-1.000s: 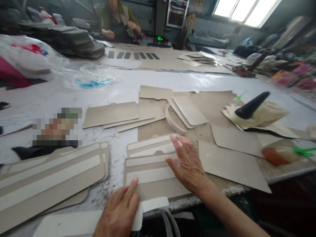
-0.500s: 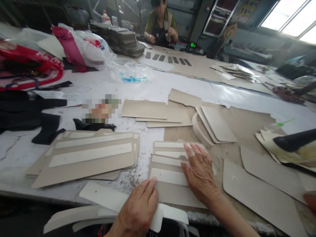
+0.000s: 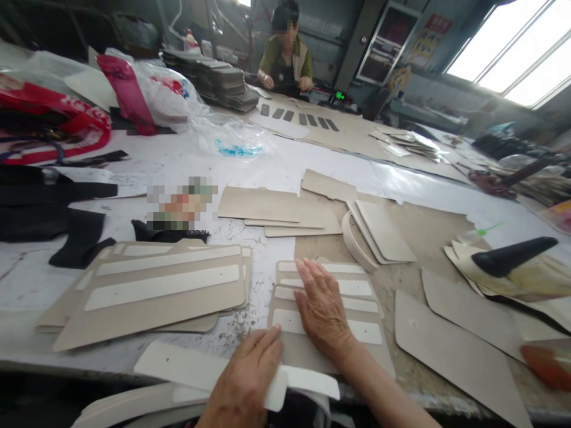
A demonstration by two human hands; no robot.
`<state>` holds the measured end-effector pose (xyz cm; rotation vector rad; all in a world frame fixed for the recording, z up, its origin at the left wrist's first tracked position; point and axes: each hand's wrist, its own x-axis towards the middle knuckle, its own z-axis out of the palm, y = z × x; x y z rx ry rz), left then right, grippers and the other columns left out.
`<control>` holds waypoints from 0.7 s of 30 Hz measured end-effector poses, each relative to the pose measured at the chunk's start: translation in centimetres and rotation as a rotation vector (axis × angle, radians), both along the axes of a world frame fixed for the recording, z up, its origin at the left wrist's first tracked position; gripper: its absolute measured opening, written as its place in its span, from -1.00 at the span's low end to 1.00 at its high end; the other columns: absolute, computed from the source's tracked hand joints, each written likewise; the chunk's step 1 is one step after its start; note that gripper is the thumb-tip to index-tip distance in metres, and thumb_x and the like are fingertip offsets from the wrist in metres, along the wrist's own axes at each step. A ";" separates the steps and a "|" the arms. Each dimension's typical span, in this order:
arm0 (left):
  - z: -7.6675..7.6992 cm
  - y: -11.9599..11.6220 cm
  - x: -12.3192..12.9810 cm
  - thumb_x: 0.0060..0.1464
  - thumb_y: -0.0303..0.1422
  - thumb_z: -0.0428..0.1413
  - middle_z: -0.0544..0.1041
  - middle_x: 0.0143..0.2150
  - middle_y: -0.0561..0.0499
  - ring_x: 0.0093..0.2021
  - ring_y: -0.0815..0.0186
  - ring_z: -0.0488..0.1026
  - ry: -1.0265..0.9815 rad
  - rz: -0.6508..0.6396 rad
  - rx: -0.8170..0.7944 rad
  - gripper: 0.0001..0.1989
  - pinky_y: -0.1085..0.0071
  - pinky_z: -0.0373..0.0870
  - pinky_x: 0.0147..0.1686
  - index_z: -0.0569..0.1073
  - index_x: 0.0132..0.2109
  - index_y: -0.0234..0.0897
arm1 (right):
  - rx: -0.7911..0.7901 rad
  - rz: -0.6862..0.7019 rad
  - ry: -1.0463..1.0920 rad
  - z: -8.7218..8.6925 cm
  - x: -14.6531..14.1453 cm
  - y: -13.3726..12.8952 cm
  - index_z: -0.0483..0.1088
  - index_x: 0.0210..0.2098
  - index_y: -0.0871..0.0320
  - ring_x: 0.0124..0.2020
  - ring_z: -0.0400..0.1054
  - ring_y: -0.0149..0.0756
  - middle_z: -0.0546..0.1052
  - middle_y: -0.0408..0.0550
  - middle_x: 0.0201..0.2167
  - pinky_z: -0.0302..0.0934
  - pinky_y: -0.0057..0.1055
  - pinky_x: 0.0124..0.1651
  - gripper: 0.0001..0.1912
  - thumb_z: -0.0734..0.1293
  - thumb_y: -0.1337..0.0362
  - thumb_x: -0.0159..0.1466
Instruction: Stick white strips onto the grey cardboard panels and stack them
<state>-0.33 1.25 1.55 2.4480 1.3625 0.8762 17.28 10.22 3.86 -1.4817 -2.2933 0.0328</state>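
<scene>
My right hand (image 3: 323,309) lies flat with its fingers stretched out on a beige board (image 3: 312,356), across its white strips. It presses near the middle and holds nothing. A second beige board with white strips (image 3: 352,288) sits partly under the first, farther back. At the near left edge of the board, my left hand (image 3: 247,374) rests with its fingertips together. A loose white strip (image 3: 178,368) with a small dark dot runs beneath the left hand, which appears closed on it; the thumb is hidden. More pale strips (image 3: 129,407) lie below, at the table's front edge.
Left is a stack of beige boards with strips (image 3: 178,309). Plain beige boards (image 3: 263,205) lie farther back, curved pieces (image 3: 357,244) beside them. To the right are larger boards (image 3: 455,351) and a black-handled tool (image 3: 513,255). A person (image 3: 285,59) works across the table.
My right hand has slid left over the board, uncovering the strips' right ends. My left hand stays at the board's edge. The whole view has shifted slightly.
</scene>
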 end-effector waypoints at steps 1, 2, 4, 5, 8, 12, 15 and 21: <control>0.3 0.2 -0.3 0.07 -0.63 -0.16 0.39 0.08 -0.20 0.11 0.20 0.26 -0.056 0.031 -0.044 -0.62 0.21 0.29 0.07 0.30 0.04 -0.41 | 0.027 -0.056 0.027 0.2 1.4 -0.6 0.10 0.17 0.21 0.18 0.03 -0.14 0.25 0.14 0.12 0.00 -0.12 0.16 -0.57 0.06 0.27 0.33; 0.5 0.5 -0.6 0.09 -0.59 -0.15 0.39 0.08 -0.17 0.11 0.23 0.27 -0.111 0.078 -0.104 -0.61 0.21 0.28 0.08 0.28 0.06 -0.37 | 0.052 -0.135 0.050 0.3 3.2 -1.3 0.13 0.15 0.21 0.14 0.09 -0.13 0.27 0.15 0.09 0.06 -0.13 0.12 -0.58 0.07 0.26 0.33; 1.3 1.2 -1.0 0.13 -0.43 -0.12 0.41 0.07 -0.10 0.10 0.23 0.30 -0.212 0.195 -0.301 -0.64 0.20 0.28 0.09 0.27 0.09 -0.28 | 0.063 -0.308 0.029 0.0 7.0 -3.0 0.21 0.08 0.22 0.03 0.21 -0.07 0.37 0.17 -0.04 0.14 -0.08 0.05 -0.60 0.08 0.19 0.31; 1.7 1.7 -1.2 0.14 -0.32 -0.11 0.43 0.05 -0.09 0.07 0.21 0.33 -0.260 0.244 -0.431 -0.63 0.18 0.27 0.08 0.29 0.08 -0.26 | 0.021 -0.379 0.003 -0.3 8.8 -4.0 0.25 0.01 0.23 -0.07 0.28 -0.06 0.42 0.17 -0.14 0.19 -0.09 -0.03 -0.62 0.07 0.18 0.30; 3.1 3.3 -1.0 0.05 -0.07 -0.10 0.45 0.01 -0.16 -0.09 0.11 0.43 -0.438 0.332 -0.798 -0.46 0.14 0.35 -0.04 0.31 0.06 -0.35 | -0.136 -0.500 -0.072 -1.2 12.2 -6.6 0.32 -0.13 0.24 -0.23 0.34 -0.06 0.45 0.15 -0.28 0.24 -0.12 -0.15 -0.66 0.07 0.19 0.28; 4.5 5.0 0.0 -0.17 -0.04 0.02 0.49 -0.31 -0.11 -0.47 0.24 0.39 -0.648 0.414 -1.015 -0.36 0.26 0.38 -0.36 0.32 -0.03 -0.45 | -0.207 -0.575 -0.007 -1.5 12.1 -7.6 0.31 -0.09 0.27 -0.28 0.35 -0.10 0.42 0.17 -0.24 0.25 -0.18 -0.17 -0.62 0.11 0.16 0.25; 4.6 5.4 0.8 -0.21 -0.06 0.06 0.38 -0.52 0.07 -0.53 0.33 0.29 -0.692 0.424 -1.007 -0.46 0.36 0.29 -0.46 0.33 -0.14 -0.39 | -0.237 -0.663 0.111 -0.9 11.5 -7.0 0.33 -0.08 0.29 -0.36 0.35 -0.16 0.42 0.13 -0.26 0.23 -0.20 -0.18 -0.56 0.16 0.11 0.18; 4.3 5.0 0.9 -0.15 -0.14 0.09 0.21 -0.64 0.19 -0.59 0.44 0.12 -0.755 0.340 -1.058 -0.74 0.47 0.05 -0.57 0.27 -0.45 -0.25 | -0.540 -0.710 0.527 0.8 12.1 -6.8 0.39 -0.19 0.20 -0.38 0.36 -0.16 0.47 -0.06 -0.45 0.23 -0.29 -0.28 -0.52 0.24 -0.03 0.06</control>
